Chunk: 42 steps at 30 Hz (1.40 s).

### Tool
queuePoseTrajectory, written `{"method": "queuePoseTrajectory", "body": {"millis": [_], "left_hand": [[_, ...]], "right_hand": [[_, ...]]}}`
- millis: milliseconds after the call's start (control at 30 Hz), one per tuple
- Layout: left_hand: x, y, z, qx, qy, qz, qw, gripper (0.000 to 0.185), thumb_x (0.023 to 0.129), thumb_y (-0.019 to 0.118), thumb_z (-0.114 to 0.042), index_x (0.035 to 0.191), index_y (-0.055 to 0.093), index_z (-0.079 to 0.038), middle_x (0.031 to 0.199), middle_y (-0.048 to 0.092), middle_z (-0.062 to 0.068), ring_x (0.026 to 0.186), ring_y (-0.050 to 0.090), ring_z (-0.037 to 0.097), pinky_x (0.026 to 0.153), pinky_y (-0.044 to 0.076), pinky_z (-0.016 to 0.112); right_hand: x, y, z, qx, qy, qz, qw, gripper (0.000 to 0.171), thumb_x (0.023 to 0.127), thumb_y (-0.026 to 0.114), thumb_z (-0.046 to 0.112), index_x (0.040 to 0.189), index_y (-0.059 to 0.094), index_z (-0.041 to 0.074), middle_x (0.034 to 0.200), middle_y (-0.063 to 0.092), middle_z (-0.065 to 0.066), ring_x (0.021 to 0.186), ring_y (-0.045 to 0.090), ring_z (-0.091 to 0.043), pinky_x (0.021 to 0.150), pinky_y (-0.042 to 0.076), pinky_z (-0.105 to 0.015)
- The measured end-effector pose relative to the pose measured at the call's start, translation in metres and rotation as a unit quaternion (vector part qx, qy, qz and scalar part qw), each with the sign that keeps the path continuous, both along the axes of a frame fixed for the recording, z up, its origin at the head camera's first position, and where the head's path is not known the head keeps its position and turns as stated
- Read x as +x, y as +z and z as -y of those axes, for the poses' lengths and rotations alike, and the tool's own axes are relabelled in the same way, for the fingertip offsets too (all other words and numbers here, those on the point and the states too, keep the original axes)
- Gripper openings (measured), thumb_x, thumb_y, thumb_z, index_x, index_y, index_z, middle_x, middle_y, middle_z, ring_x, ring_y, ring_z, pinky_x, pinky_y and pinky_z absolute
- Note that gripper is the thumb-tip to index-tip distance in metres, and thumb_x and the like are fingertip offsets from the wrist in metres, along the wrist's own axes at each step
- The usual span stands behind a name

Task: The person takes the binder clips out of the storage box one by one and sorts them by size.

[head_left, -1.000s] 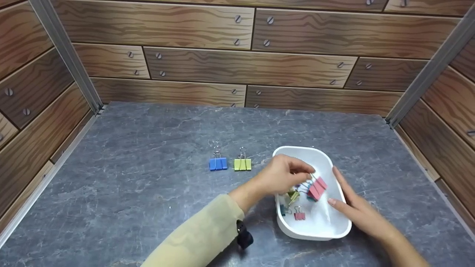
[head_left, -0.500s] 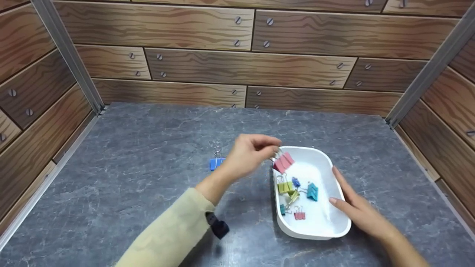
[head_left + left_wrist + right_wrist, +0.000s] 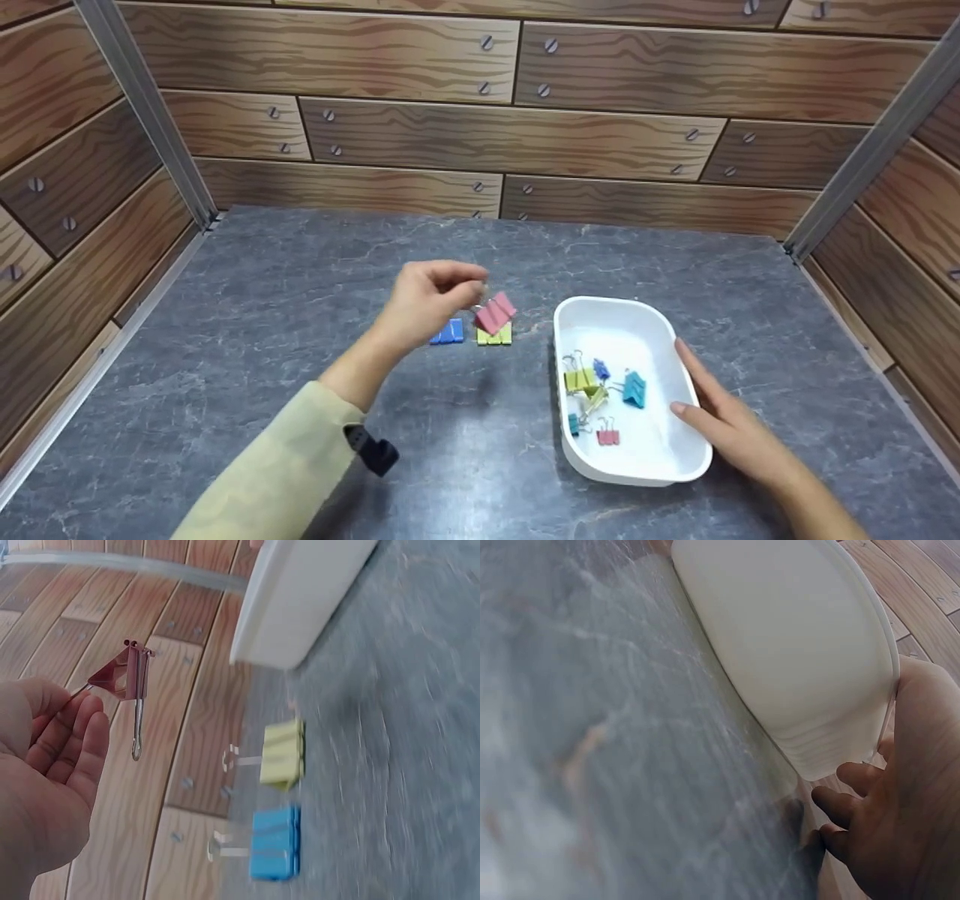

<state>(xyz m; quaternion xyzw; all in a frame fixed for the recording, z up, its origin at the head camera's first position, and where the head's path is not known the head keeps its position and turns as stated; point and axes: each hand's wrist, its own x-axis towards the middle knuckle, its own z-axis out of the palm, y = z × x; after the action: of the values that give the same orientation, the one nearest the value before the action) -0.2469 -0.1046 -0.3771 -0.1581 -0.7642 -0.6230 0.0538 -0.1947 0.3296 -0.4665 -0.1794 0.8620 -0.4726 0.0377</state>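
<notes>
Bright, fairly even light fills the head view, with glare at six o'clock on the grey marbled tabletop (image 3: 465, 480) and a soft shadow just above that shine. The white rectangular plastic bin (image 3: 611, 471) looks nearly washed out inside. The left wrist view is hazy; blur smears the yellow metal binder clip (image 3: 282, 755) near four o'clock. In the right wrist view, dimmer, the tabletop is out of focus toward nine o'clock.

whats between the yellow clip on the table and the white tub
Only bare grey tabletop between the yellow clip and white tub, seen in the head and left wrist views.
</notes>
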Motion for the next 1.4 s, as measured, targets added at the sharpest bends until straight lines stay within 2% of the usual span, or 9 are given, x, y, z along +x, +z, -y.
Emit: {"method": "queuePoseTrajectory", "body": {"millis": [200,433,667,833,933,1200,1400], "left_hand": [[0.001,-0.006,0.025,-0.001,0.026,0.009,0.9996,0.02,0.099,0.07,-0.006,0.117,0.08,-0.003,0.108,0.079,0.009,0.092,0.075,0.025,0.084,0.063,0.037],[-0.001,-0.017,0.048,0.006,0.05,0.021,0.9985,0.022,0.1,0.067,-0.002,0.118,0.079,0.0,0.11,0.078,0.018,0.093,0.075,0.025,0.084,0.063,0.034],[-0.005,-0.031,0.067,-0.016,0.081,0.02,0.9964,0.022,0.099,0.066,0.0,0.117,0.078,0.0,0.099,0.077,0.012,0.085,0.072,0.02,0.08,0.062,0.033],[-0.009,-0.037,0.076,-0.031,0.092,0.027,0.9949,0.023,0.097,0.067,0.001,0.118,0.077,0.0,0.092,0.076,0.011,0.081,0.069,0.018,0.076,0.06,0.03],[-0.012,-0.04,0.08,-0.032,0.093,0.035,0.9946,0.021,0.098,0.067,0.001,0.117,0.077,0.001,0.096,0.077,0.014,0.082,0.07,0.019,0.078,0.062,0.032],[-0.026,-0.053,0.088,-0.04,0.104,0.051,0.9925,0.019,0.099,0.067,0.003,0.116,0.076,0.005,0.099,0.076,0.014,0.082,0.067,0.017,0.074,0.057,0.024],[-0.035,-0.061,0.089,-0.066,0.106,0.055,0.9907,0.02,0.101,0.064,0.004,0.117,0.075,0.008,0.102,0.075,0.016,0.085,0.064,0.015,0.074,0.055,0.022]], "right_hand": [[0.0,0.0,0.0,0.008,-0.008,-0.008,1.0,0.079,0.106,0.065,0.016,0.171,0.021,0.025,0.172,0.023,-0.02,0.129,0.05,0.004,0.09,0.057,-0.025],[-0.001,-0.001,0.0,0.013,-0.015,-0.029,0.999,0.078,0.105,0.066,0.015,0.17,0.024,0.024,0.172,0.026,-0.016,0.129,0.051,0.004,0.092,0.055,-0.022],[0.0,-0.001,0.001,0.02,-0.019,-0.031,0.999,0.078,0.105,0.067,0.016,0.17,0.024,0.024,0.167,0.034,-0.023,0.127,0.056,-0.001,0.088,0.058,-0.024],[0.0,0.0,0.001,0.022,-0.021,-0.024,0.999,0.078,0.105,0.067,0.017,0.171,0.024,0.024,0.166,0.035,-0.026,0.124,0.058,-0.006,0.086,0.059,-0.026],[0.0,0.0,0.001,0.025,-0.022,-0.025,0.999,0.078,0.105,0.067,0.018,0.17,0.024,0.024,0.167,0.034,-0.024,0.125,0.058,-0.005,0.087,0.058,-0.025],[0.0,0.001,0.001,0.021,-0.016,-0.018,0.999,0.079,0.105,0.067,0.019,0.171,0.023,0.025,0.17,0.029,-0.021,0.128,0.055,-0.006,0.089,0.057,-0.024],[0.001,0.0,0.001,0.026,-0.02,-0.01,0.999,0.079,0.106,0.067,0.021,0.171,0.022,0.028,0.171,0.028,-0.019,0.129,0.055,-0.009,0.089,0.057,-0.025]]}}
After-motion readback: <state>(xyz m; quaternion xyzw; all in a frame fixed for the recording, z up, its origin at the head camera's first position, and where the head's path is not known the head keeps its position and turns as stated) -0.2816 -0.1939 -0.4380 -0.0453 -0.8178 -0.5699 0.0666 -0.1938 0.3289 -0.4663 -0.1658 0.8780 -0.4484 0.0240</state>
